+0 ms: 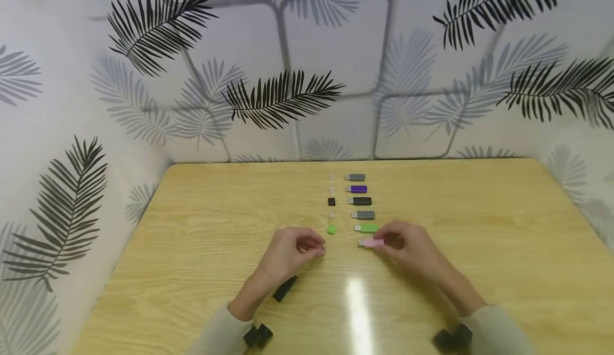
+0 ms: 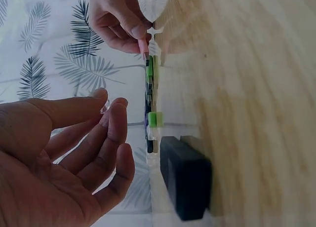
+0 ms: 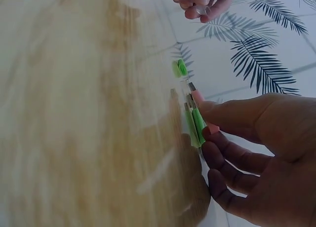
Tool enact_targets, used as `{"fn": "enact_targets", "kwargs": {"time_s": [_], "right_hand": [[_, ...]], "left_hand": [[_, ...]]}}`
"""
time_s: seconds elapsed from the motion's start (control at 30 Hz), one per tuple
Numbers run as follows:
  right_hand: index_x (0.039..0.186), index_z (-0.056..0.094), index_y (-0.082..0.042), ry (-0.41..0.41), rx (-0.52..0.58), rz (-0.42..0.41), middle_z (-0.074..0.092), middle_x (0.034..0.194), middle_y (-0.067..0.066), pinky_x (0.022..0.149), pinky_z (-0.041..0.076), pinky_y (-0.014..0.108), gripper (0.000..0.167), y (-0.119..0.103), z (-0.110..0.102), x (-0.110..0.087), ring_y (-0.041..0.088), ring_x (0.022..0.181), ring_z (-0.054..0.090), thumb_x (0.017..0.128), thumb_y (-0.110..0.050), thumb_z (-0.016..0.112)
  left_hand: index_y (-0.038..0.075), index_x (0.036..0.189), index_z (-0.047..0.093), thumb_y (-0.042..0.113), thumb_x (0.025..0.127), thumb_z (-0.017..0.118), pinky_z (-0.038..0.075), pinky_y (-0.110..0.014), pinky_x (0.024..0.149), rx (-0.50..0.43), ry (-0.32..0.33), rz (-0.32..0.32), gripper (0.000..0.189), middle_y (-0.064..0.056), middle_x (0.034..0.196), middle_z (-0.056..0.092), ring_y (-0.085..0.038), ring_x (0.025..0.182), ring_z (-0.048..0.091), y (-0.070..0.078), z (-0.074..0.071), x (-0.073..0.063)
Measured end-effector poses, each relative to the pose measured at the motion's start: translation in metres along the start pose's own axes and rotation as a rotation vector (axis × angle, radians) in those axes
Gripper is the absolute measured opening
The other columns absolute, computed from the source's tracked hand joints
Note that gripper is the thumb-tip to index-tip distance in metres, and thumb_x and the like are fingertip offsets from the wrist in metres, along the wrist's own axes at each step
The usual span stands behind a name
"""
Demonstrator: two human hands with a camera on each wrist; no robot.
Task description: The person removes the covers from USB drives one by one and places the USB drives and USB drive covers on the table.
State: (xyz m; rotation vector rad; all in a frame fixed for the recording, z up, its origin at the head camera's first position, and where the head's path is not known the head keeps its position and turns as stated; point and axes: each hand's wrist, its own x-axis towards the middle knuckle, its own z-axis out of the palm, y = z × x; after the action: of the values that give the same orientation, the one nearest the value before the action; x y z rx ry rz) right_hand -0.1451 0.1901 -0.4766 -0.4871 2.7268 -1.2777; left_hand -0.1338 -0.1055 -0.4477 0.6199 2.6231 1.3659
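My right hand (image 1: 405, 244) pinches a pink USB stick (image 1: 371, 243) between thumb and fingers, its metal plug pointing left. Between the thumb and fingertips of my left hand (image 1: 293, 249) is a small clear cap (image 2: 104, 108), mostly covered by the fingers. Just beyond the pink stick lies a green USB stick (image 1: 366, 228). A green cap (image 1: 331, 230) sits to its left, near my left fingertips. Farther back in the same column are a grey stick (image 1: 363, 215), a black stick (image 1: 360, 201), a purple stick (image 1: 357, 189) and another grey stick (image 1: 355, 177).
Left of the sticks, a black cap (image 1: 331, 201) and several clear caps (image 1: 332, 190) form a second column. A black oblong object (image 1: 285, 289) lies beside my left wrist. The wooden table (image 1: 216, 200) meets a leaf-patterned backdrop (image 1: 331, 126) at its far edge.
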Motion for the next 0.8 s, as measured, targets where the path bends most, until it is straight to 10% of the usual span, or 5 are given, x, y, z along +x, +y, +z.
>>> {"fn": "enact_targets", "kwargs": {"time_s": [0.8], "right_hand": [[0.098,0.077,-0.014,-0.017,-0.088,-0.004,0.071,0.095,-0.004,0.078,0.055,0.032,0.013,-0.003,0.001,0.000,0.013,0.087,0.062,0.087,-0.011,0.083]], "left_hand": [[0.009,0.094,0.079,0.009,0.091,0.078,0.050,-0.025,0.064,0.390,-0.039,-0.083,0.004,0.004,0.082,0.068,-0.009,0.072,0.057,0.011,0.028,0.032]]}}
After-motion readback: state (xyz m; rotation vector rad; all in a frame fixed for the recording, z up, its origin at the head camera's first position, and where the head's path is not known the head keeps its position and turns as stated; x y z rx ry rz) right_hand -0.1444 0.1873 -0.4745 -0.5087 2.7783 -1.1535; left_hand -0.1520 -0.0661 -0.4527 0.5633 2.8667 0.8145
